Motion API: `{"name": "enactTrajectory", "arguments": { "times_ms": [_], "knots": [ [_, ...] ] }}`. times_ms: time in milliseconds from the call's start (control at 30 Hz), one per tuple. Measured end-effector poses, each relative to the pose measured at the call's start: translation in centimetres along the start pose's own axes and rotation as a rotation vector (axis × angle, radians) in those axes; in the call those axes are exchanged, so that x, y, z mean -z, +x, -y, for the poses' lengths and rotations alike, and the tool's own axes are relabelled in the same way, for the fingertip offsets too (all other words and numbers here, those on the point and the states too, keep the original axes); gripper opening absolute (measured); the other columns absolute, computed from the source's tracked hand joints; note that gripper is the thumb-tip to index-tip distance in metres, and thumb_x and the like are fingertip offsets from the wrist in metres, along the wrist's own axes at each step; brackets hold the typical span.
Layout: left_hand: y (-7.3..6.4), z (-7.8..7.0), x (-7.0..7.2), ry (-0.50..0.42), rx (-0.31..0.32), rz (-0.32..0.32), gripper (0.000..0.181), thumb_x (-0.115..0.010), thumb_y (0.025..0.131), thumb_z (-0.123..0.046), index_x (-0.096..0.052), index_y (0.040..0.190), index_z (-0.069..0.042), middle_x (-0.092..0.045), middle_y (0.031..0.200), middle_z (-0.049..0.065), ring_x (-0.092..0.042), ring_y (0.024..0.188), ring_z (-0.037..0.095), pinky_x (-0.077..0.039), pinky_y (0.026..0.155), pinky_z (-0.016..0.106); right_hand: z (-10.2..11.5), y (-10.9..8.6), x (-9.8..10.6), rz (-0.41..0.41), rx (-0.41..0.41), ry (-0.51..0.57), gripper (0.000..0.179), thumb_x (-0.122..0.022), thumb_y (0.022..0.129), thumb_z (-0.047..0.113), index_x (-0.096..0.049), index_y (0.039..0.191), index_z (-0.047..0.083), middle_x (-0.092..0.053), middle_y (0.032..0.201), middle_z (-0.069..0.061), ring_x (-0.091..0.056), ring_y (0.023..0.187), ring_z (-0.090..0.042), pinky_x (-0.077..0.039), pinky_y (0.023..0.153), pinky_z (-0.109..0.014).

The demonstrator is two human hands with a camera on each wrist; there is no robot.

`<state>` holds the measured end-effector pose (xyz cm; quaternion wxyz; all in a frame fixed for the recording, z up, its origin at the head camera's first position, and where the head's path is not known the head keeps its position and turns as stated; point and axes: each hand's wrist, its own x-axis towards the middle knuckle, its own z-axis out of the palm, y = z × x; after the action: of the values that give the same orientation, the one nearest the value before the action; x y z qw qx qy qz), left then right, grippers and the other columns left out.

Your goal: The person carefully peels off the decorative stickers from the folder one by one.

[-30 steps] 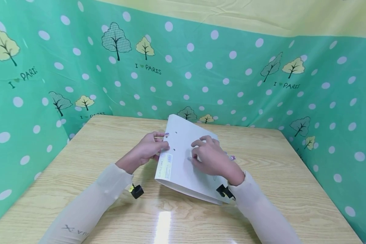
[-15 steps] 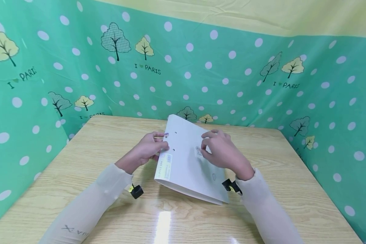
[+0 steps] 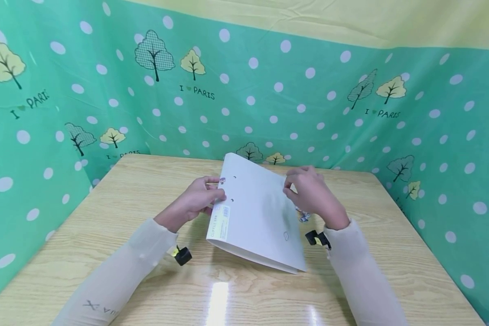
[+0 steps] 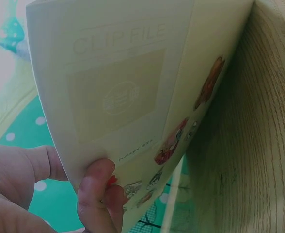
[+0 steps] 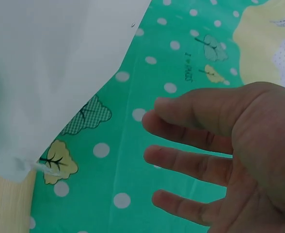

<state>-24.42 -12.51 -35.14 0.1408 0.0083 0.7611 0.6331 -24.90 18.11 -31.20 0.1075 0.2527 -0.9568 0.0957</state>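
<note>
A pale clip file folder (image 3: 256,208) stands tilted over the wooden table. My left hand (image 3: 197,199) grips its left edge, with the thumb on the cover. In the left wrist view, fingers curl against the other cover, which bears "CLIP FILE" lettering and colourful character stickers (image 4: 171,141). On the cover facing me are a label (image 3: 220,222), two small holes and a small outlined mark (image 3: 286,236). My right hand (image 3: 311,194) hovers at the folder's right edge. In the right wrist view its thumb and index tips come together with nothing visible between them, other fingers extended.
Colourful printed pieces (image 3: 302,214) show between the folder and my right wrist. The wooden table (image 3: 163,290) spreads around the folder. A green dotted curtain (image 3: 212,117) hangs behind the table and at both sides.
My right hand has moved right and slightly up, from over the cover to its right edge. A clear outlined bit near its fingertips no longer shows. The left hand and folder stay put.
</note>
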Motion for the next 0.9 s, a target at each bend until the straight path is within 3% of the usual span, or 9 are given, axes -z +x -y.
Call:
{"name": "enactTrajectory", "arguments": {
  "times_ms": [267, 467, 667, 767, 900],
  "knots": [
    [-0.1, -0.2, 0.0, 0.008, 0.01, -0.002, 0.069, -0.064, 0.09, -0.004, -0.037, 0.154, -0.005, -0.06, 0.122, 0.02, -0.071, 0.088, 0.026, -0.058, 0.057, 0.031, -1.7, 0.1, 0.0, 0.03, -0.052, 0.01, 0.009, -0.07, 0.097, 0.018, -0.076, 0.092, 0.013, -0.07, 0.109, -0.006, -0.051, 0.12, -0.045, -0.048, 0.086, -0.065],
    [-0.1, -0.3, 0.0, 0.008, 0.011, -0.003, 0.069, -0.064, 0.09, -0.004, -0.037, 0.154, -0.005, -0.061, 0.123, 0.02, -0.071, 0.087, 0.026, -0.058, 0.057, 0.031, -2.8, 0.0, 0.3, 0.026, -0.044, 0.031, 0.009, -0.069, 0.097, 0.016, -0.075, 0.094, 0.01, -0.072, 0.107, -0.006, -0.06, 0.111, -0.037, -0.044, 0.099, -0.062],
    [0.0, -0.2, -0.1, 0.002, 0.018, -0.001, 0.069, -0.064, 0.09, -0.003, -0.037, 0.154, -0.005, -0.06, 0.123, 0.02, -0.071, 0.088, 0.026, -0.058, 0.057, 0.032, -3.6, -0.3, 1.0, 0.008, -0.06, 0.043, 0.01, -0.067, 0.098, 0.014, -0.075, 0.095, 0.008, -0.072, 0.114, -0.012, -0.061, 0.116, -0.039, -0.031, 0.109, -0.067],
    [0.0, -0.2, 0.0, 0.005, 0.024, -0.004, 0.07, -0.064, 0.09, -0.004, -0.036, 0.154, -0.005, -0.061, 0.124, 0.02, -0.071, 0.089, 0.027, -0.058, 0.059, 0.033, -3.4, -0.4, 1.1, 0.022, -0.062, 0.037, 0.01, -0.068, 0.097, 0.017, -0.075, 0.097, 0.009, -0.072, 0.117, -0.012, -0.06, 0.118, -0.041, -0.034, 0.105, -0.069],
    [0.1, -0.1, 0.2, 0.008, 0.025, -0.012, 0.071, -0.064, 0.09, -0.004, -0.036, 0.154, -0.006, -0.06, 0.125, 0.02, -0.07, 0.09, 0.027, -0.06, 0.061, 0.034, -2.6, -0.5, 1.2, 0.101, -0.085, 0.034, 0.016, -0.07, 0.097, 0.025, -0.076, 0.104, 0.011, -0.07, 0.123, -0.011, -0.054, 0.123, -0.046, -0.039, 0.096, -0.074]
  ]
}}
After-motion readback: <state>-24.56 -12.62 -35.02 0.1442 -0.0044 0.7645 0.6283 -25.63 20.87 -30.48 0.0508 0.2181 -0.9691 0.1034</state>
